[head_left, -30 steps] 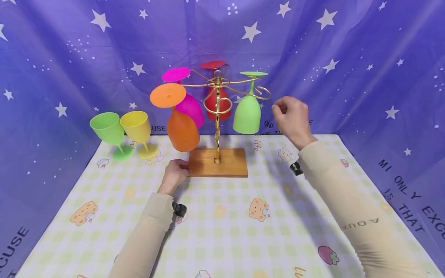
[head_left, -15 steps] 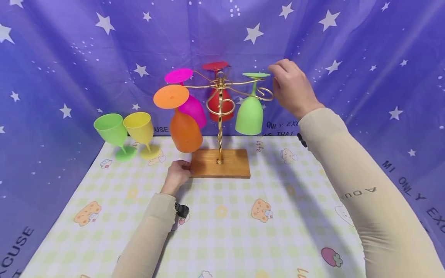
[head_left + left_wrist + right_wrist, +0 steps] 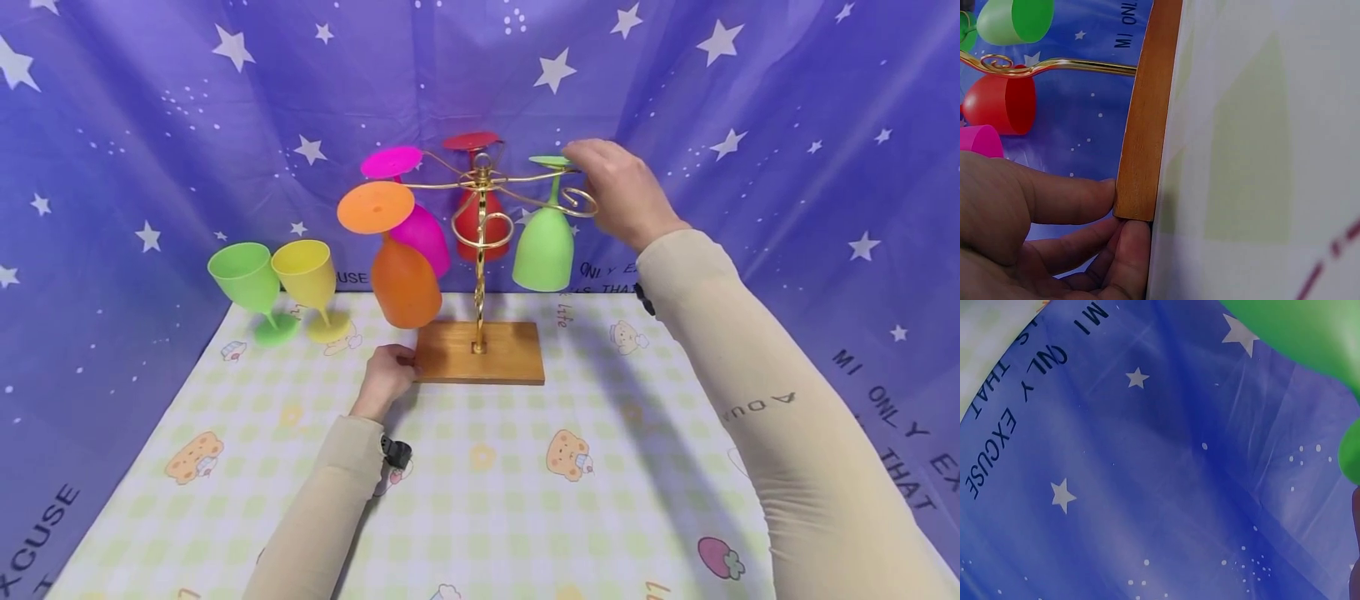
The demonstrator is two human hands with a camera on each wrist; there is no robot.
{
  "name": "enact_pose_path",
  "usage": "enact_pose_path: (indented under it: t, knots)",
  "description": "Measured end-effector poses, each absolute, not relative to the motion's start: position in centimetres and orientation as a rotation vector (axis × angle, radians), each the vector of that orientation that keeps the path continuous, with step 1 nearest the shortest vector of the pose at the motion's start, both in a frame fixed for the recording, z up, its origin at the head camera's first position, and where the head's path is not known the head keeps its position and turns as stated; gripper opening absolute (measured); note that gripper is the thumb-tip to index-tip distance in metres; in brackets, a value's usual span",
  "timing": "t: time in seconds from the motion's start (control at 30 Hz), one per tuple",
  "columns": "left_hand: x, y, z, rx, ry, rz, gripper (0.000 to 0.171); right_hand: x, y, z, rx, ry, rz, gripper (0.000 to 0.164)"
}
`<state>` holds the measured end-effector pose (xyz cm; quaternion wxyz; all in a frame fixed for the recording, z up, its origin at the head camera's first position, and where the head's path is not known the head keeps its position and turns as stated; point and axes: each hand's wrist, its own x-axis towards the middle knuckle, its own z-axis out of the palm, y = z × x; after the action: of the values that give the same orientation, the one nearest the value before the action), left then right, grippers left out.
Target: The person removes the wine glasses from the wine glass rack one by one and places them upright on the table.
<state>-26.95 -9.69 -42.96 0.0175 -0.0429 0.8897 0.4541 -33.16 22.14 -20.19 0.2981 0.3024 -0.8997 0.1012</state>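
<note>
Green goblet (image 3: 543,252) upside down on rack (image 3: 480,283), foot (image 3: 549,161) at bent fingers of right hand (image 3: 621,193), hold impossible to tell; base (image 3: 510,354) in pinch of left hand (image 3: 387,377). Pin base firmly, guide foot gently, avoid tilting.

Forward-down head view, close left-wrist view; wooden base (image 3: 483,365) in both.

Head view: right fingers (image 3: 592,154) mask part of the light-green plastic upside-down goblet (image 3: 543,252); thumb hidden, grip unreadable. Magenta plastic goblet (image 3: 429,242) partly behind the orange plastic goblet (image 3: 407,285). Right wrist view: light-green bowl cropped, fingers a sliver. Left wrist view: left hand (image 3: 1016,212) cropped.
</note>
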Motion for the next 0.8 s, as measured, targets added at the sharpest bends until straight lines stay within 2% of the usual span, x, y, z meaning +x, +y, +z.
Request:
enact_pose_path:
  t: [0.37,0.8]
  knots:
    - [-26.71,-9.76,-42.63,-0.135,2.768,1.405,0.025,-33.15,21.72,-20.45,0.735,-2.399,0.226,0.034]
    - [-26.54,-9.71,-42.70,-0.114,2.805,1.383,0.024,-32.48,22.18,-20.97,0.708,-2.281,0.264,0.029]
